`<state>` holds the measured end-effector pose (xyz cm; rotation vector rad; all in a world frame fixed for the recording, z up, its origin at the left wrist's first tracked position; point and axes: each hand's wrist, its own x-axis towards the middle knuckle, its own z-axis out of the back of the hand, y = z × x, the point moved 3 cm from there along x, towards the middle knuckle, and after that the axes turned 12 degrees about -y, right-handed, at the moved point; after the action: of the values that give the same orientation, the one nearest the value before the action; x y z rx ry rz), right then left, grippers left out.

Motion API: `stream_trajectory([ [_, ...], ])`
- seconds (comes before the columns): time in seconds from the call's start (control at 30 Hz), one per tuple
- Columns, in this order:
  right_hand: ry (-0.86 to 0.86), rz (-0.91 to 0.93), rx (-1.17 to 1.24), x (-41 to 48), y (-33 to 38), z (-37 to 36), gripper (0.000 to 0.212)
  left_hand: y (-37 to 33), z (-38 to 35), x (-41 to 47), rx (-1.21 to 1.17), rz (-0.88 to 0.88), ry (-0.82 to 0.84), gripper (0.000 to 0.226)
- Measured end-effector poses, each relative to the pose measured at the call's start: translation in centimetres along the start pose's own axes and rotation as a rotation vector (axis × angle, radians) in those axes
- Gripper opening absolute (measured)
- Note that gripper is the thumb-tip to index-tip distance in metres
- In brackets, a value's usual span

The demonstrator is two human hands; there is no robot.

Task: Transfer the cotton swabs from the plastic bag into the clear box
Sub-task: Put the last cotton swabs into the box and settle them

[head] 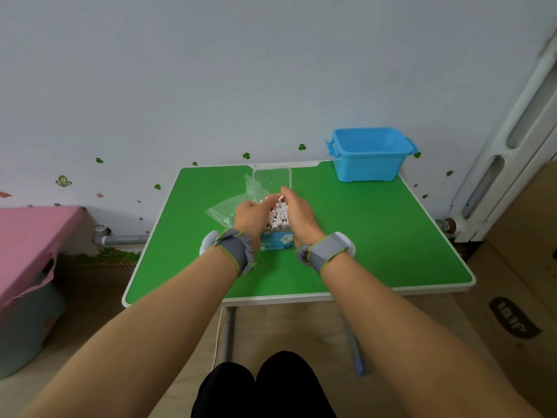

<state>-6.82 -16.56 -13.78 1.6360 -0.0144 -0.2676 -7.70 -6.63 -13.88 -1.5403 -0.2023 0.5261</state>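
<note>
Forearms stretch forward; left hand [250, 214] curls at cotton swabs [278, 217] standing in the clear box [277, 241], hold unclear; right hand [298, 212] pinches some from above; plastic bag [223, 209] lies just behind the left hand.

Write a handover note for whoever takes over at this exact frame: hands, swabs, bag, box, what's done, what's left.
Left hand: fingers curled at the left rim of the clear box; what it grips is unclear.
Right hand: pinches cotton swabs at the box's right side.
The swabs stand upright, packed in the box. The lid stands open behind them.
The plastic bag lies on the green table left of the box and looks empty.
Done: the transfer looks finished.
Left: settle the swabs and probably shut the lid.
</note>
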Motion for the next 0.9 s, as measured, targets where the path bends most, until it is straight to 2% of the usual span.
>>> stream_trajectory([
  [0.07,-0.003,0.019,-0.005,-0.05,-0.15,-0.04,0.037,0.19,0.11,0.12,-0.006,0.056,0.004,0.054],
  [0.13,-0.013,0.073,-0.035,-0.03,-0.13,-0.17,0.03,0.2,0.24,0.21,-0.006,0.137,0.017,0.062],
  [0.2,-0.018,0.133,-0.069,-0.01,0.0,-0.25,0.022,0.16,0.17,0.34,-0.059,0.191,0.04,0.053],
  [0.33,-0.027,0.133,-0.068,0.23,-0.09,-0.15,0.021,0.27,-0.02,0.39,-0.097,0.187,0.054,0.031],
  [0.43,-0.016,0.037,-0.003,0.12,-0.28,-0.01,0.029,0.2,-0.05,0.04,-0.084,0.128,0.049,0.024],
  [0.5,0.013,-0.005,0.029,-0.05,-0.35,-0.07,0.032,0.25,0.01,0.14,-0.073,0.094,0.034,0.023],
  [0.63,0.001,0.132,-0.07,-0.03,-0.04,-0.28,0.019,0.35,0.17,0.4,-0.012,0.076,0.018,0.039],
  [0.77,-0.014,0.123,-0.065,-0.04,0.06,-0.33,0.018,0.49,0.33,0.51,-0.073,0.077,0.046,0.021],
  [0.9,0.002,0.104,-0.06,-0.15,0.03,-0.49,0.021,0.69,0.58,0.62,-0.071,0.049,0.025,0.027],
])
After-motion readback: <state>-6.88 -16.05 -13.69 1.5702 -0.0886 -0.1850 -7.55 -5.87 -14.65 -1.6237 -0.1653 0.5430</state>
